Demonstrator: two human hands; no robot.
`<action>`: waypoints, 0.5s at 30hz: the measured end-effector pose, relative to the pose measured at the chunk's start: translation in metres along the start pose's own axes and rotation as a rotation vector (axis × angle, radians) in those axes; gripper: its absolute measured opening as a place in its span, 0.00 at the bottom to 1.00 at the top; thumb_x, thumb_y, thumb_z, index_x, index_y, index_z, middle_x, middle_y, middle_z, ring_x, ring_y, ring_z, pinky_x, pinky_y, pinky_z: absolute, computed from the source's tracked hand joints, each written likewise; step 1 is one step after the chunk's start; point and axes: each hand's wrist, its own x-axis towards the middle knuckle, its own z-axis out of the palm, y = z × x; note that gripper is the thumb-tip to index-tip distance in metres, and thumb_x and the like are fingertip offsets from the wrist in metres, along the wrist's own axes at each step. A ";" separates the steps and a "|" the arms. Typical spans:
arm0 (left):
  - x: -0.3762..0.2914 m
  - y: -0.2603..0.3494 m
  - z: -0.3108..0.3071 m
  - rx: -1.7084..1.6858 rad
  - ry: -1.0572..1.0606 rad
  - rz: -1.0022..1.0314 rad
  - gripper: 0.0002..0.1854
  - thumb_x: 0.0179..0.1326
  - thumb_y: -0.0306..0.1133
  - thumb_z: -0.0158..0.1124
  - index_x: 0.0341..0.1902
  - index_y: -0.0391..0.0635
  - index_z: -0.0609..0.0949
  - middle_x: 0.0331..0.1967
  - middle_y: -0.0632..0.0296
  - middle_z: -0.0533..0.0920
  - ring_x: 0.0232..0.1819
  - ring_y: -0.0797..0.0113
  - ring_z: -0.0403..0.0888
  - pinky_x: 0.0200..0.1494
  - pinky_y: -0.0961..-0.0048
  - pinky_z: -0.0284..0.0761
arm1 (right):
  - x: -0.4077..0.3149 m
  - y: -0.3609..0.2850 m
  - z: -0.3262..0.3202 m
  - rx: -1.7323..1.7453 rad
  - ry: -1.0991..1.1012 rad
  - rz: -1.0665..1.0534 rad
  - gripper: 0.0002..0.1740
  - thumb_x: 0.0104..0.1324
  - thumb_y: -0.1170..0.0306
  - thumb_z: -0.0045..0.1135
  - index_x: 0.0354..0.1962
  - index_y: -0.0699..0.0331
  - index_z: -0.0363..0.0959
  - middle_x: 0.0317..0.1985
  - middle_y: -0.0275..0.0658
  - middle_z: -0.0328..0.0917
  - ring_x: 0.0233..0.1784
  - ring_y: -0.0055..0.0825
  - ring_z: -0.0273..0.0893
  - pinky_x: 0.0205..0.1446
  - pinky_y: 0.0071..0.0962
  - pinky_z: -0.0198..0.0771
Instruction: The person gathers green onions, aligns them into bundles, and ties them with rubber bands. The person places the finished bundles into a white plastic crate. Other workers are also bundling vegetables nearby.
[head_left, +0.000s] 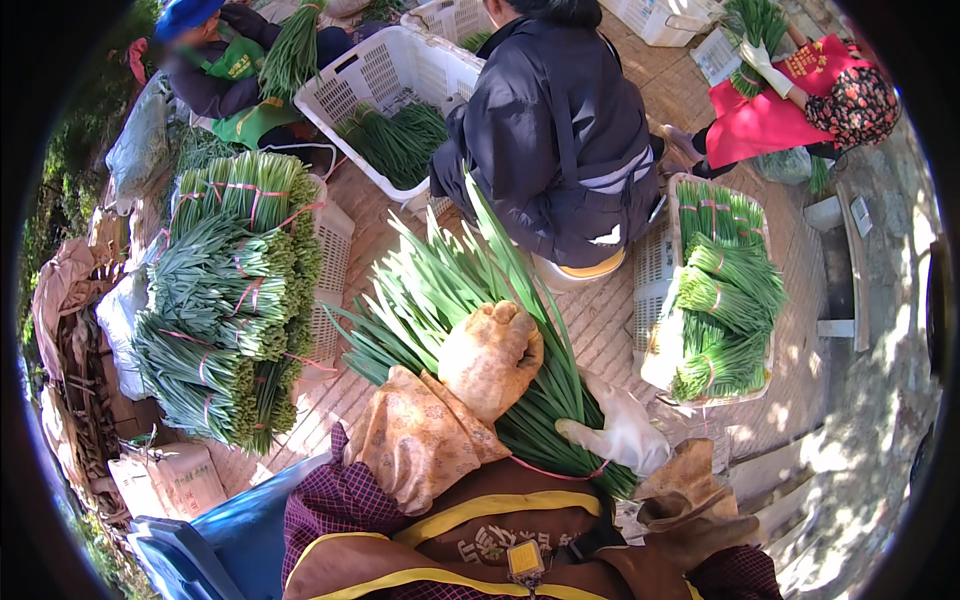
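Observation:
A large loose bundle of green garlic chives (555, 405) lies across my lap, leaf tips pointing away to the upper left. My left hand (491, 360), in a stained pale glove, rests curled into a fist on top of the leaves; no leaf shows inside it. A patterned sleeve cover (420, 435) runs back from that wrist. My right hand (622, 431), in a whitish glove, grips the bundle near its stem end, thumb over the leaves. A pink band (559, 472) loops under the stems at my brown apron (495, 517).
Tied bundles (232, 300) are stacked on a crate at left; more fill a white crate (652, 300) at right. A person in dark clothes (555, 135) sits ahead near another crate (315, 105). Two other people (240, 82) (810, 97) hold greens. A blue plastic object (247, 517) stands lower left.

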 end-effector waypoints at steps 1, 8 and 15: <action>-0.001 -0.007 0.006 0.017 0.018 0.032 0.06 0.51 0.24 0.70 0.30 0.44 0.81 0.29 0.58 0.80 0.34 0.55 0.82 0.36 0.63 0.78 | 0.001 -0.004 -0.001 0.004 -0.026 0.043 0.45 0.62 0.58 0.67 0.72 0.64 0.57 0.59 0.58 0.77 0.63 0.52 0.76 0.69 0.42 0.69; -0.034 -0.038 -0.074 -0.875 0.286 -0.591 0.14 0.70 0.37 0.66 0.30 0.41 0.81 0.22 0.64 0.82 0.23 0.82 0.73 0.25 0.84 0.65 | 0.003 0.018 0.005 0.096 -0.008 0.037 0.45 0.64 0.55 0.66 0.73 0.58 0.56 0.62 0.58 0.75 0.64 0.54 0.75 0.70 0.43 0.69; -0.070 -0.043 -0.077 -0.725 0.428 -0.554 0.11 0.70 0.26 0.65 0.53 0.41 0.85 0.34 0.69 0.84 0.35 0.82 0.78 0.37 0.80 0.73 | 0.011 -0.007 -0.002 0.024 -0.086 0.086 0.44 0.63 0.54 0.66 0.72 0.59 0.58 0.60 0.56 0.77 0.62 0.55 0.76 0.68 0.45 0.70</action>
